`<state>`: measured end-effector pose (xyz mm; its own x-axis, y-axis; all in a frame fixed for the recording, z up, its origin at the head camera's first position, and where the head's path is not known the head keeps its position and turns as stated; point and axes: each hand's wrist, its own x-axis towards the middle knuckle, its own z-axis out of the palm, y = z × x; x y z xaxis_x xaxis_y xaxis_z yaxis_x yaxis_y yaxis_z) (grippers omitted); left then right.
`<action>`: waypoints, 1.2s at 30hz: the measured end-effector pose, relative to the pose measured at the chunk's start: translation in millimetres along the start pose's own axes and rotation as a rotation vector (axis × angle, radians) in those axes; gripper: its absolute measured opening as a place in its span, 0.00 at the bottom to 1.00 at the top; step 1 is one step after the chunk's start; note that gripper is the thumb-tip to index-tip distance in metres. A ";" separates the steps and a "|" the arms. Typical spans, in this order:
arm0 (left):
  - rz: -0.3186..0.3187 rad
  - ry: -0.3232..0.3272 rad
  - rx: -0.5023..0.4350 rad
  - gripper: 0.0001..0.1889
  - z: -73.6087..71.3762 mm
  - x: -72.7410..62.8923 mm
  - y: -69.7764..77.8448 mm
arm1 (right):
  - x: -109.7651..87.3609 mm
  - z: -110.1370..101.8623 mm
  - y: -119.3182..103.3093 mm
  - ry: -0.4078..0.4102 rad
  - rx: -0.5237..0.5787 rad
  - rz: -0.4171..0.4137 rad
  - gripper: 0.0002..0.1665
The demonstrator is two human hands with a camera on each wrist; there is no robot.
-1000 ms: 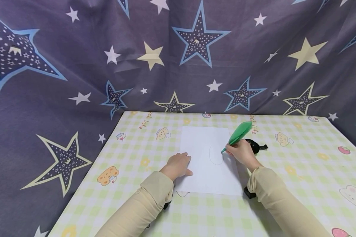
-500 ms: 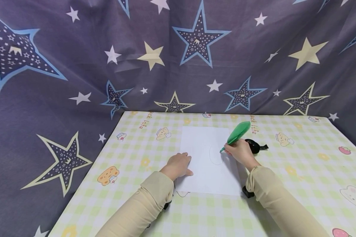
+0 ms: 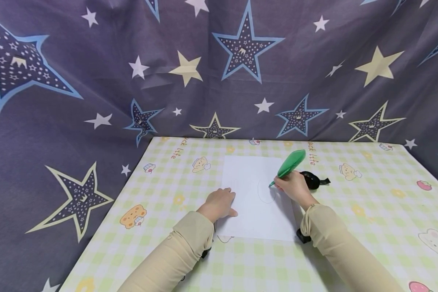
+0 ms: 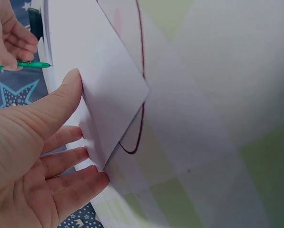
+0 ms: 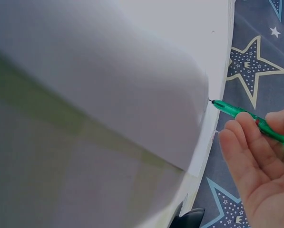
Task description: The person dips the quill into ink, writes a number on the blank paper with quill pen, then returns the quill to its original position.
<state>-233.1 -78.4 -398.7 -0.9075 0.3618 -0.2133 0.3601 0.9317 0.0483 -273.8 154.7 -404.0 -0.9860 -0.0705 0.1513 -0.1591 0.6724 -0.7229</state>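
A white sheet of paper (image 3: 246, 219) lies on the table, with a thin, dark curved line drawn right of its middle. My right hand (image 3: 295, 187) pinches a green pen (image 3: 291, 163) with a feather-shaped top. In the right wrist view, the dark tip of the green pen (image 5: 227, 108) is at the paper's surface. My left hand (image 3: 219, 205) rests at the paper's left edge, fingers spread and fairly straight. Up close in the left wrist view, the fingertips of that left hand (image 4: 42, 156) touch the edge of the paper (image 4: 108, 95).
Beside my right hand sits a black rounded object (image 3: 311, 180) with a short flat end. A green-and-white checked cloth (image 3: 160, 251) with cartoon prints covers the table. Behind the table's far edge hangs a dark curtain with stars (image 3: 226, 101). Black devices show under both wrists.
My right hand has shifted slightly left with the pen, whose tip has moved left and a little up the paper. The left hand and the paper stay in place.
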 end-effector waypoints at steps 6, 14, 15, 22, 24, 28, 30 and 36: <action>-0.004 -0.001 -0.004 0.33 -0.5 -0.9 0.7 | 0.5 0.8 -1.2 -0.007 0.004 0.010 0.12; -0.010 -0.004 -0.006 0.34 -0.3 -0.3 0.6 | 0.9 4.6 -4.1 0.009 0.013 0.001 0.11; -0.011 -0.005 -0.006 0.34 -0.3 -0.3 0.6 | 0.8 4.8 -4.5 0.010 0.015 0.000 0.11; -0.004 0.000 -0.003 0.33 -0.1 0.2 0.4 | 0.8 6.1 -7.0 0.014 0.007 0.001 0.11; -0.002 0.002 -0.001 0.33 0.0 0.6 0.2 | 0.7 6.7 -7.3 0.015 0.005 -0.002 0.11; -0.004 0.001 0.000 0.33 0.2 0.6 0.2 | 0.9 7.1 -8.2 0.010 0.010 -0.013 0.11; -0.005 0.000 -0.001 0.33 -0.2 -0.1 0.6 | 1.1 7.5 -8.2 0.000 0.017 -0.015 0.11; -0.005 0.006 -0.006 0.33 -1.7 -2.5 2.3 | 1.6 7.9 -7.8 -0.034 0.037 -0.030 0.12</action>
<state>-230.4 -77.1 -396.4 -0.9105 0.3572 -0.2081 0.3543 0.9337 0.0526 -274.5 143.5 -403.5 -0.9818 -0.1159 0.1505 -0.1897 0.6418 -0.7431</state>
